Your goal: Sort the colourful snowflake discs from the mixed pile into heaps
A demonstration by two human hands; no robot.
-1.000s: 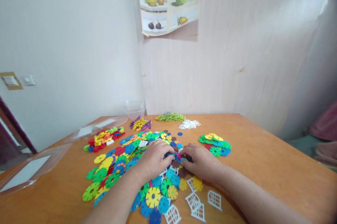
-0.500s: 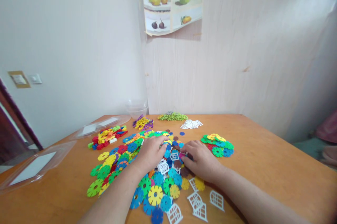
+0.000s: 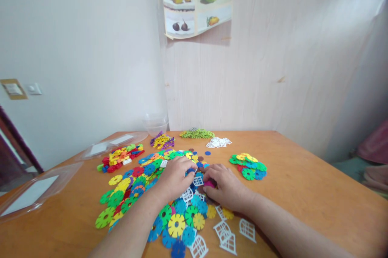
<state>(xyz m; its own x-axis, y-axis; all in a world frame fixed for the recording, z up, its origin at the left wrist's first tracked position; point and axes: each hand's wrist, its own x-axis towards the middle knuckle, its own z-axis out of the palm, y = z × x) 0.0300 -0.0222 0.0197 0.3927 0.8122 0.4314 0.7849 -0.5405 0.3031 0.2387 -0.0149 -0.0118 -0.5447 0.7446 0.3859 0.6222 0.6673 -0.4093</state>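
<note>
A mixed heap of notched plastic flower discs, among them a yellow disc (image 3: 176, 225), spreads under both my hands. At the heap's upper middle my left hand (image 3: 177, 175) has its thumb and fingers curled together. Dark blue and a bit of white show between them, but what they hold is unclear. My right hand (image 3: 226, 185) is closed over the heap's right side, with a magenta disc (image 3: 209, 184) between thumb and fingers. Between the hands lies a white lattice window piece (image 3: 198, 181), with another window piece (image 3: 187, 194) just below it.
Sorted piles stand around: green, yellow and blue discs (image 3: 249, 165) at right, white windows (image 3: 218, 142), green pieces (image 3: 197, 133), purple and yellow pieces (image 3: 163, 141), and bricks (image 3: 121, 157) at left. A clear bowl (image 3: 155, 124) and plastic bags (image 3: 39, 189) are on the table.
My left fingers have curled in closer to the thumb. My right hand has drawn in around the magenta disc, which now shows more. The whole view has shifted slightly.
</note>
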